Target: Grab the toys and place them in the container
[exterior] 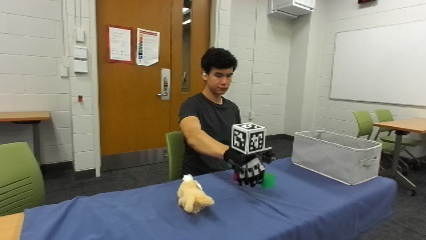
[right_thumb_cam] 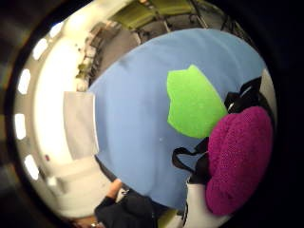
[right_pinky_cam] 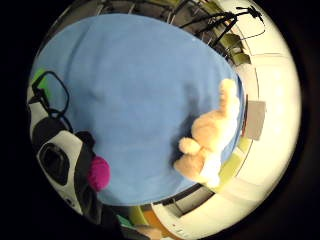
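Blue-clothed table (exterior: pixel 133 215), toys partly gathered.

We see a tan plush dog (exterior: pixel 194 195) lying on the cloth, untouched; just right of it our gloved right hand (exterior: pixel 251 167) hangs above the table, fingers curled round a magenta plush toy (right_thumb_cam: pixel 240 159), with a green toy (exterior: pixel 268 180) below. We cannot see inside the grey fabric bin (exterior: pixel 336 155) farther right; at least three toys remain.
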### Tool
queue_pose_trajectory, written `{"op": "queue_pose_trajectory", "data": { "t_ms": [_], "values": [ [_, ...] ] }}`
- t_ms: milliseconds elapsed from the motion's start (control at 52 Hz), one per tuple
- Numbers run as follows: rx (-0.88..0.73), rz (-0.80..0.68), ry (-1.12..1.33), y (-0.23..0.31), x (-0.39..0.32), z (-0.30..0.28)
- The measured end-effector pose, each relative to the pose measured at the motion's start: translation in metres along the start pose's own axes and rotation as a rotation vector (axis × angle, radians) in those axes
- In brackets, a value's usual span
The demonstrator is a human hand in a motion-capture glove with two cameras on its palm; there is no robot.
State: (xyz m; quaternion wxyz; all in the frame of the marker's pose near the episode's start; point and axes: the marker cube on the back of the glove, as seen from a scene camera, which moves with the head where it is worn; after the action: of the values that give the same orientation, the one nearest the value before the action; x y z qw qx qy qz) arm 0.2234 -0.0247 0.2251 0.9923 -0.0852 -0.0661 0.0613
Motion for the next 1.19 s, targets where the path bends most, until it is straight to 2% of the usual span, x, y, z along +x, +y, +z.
{"op": "queue_pose_trajectory", "data": {
  "t_ms": [366,539,635,731,828,924,981,1020,1097,1135,1193],
  "values": [
    [0.178,-0.119,0.039,0.016,-0.105,-0.152],
    [0.276,-0.249,0.068,0.033,-0.218,-0.22],
    [0.322,-0.389,0.041,0.047,-0.297,-0.241],
    [0.302,-0.59,-0.066,0.066,-0.38,-0.25],
    [0.304,-0.506,-0.028,0.055,-0.443,-0.247],
    [0.282,-0.724,-0.114,0.028,-0.434,-0.247],
    [0.258,-0.749,-0.18,0.032,-0.459,-0.245],
    [0.264,-0.779,-0.133,0.032,-0.472,-0.238],
    [0.296,-0.937,0.047,0.025,-0.475,-0.222],
    [0.291,-0.915,0.051,0.025,-0.483,-0.216],
    [0.284,-0.8,0.062,0.023,-0.493,-0.21]
  ]
}}
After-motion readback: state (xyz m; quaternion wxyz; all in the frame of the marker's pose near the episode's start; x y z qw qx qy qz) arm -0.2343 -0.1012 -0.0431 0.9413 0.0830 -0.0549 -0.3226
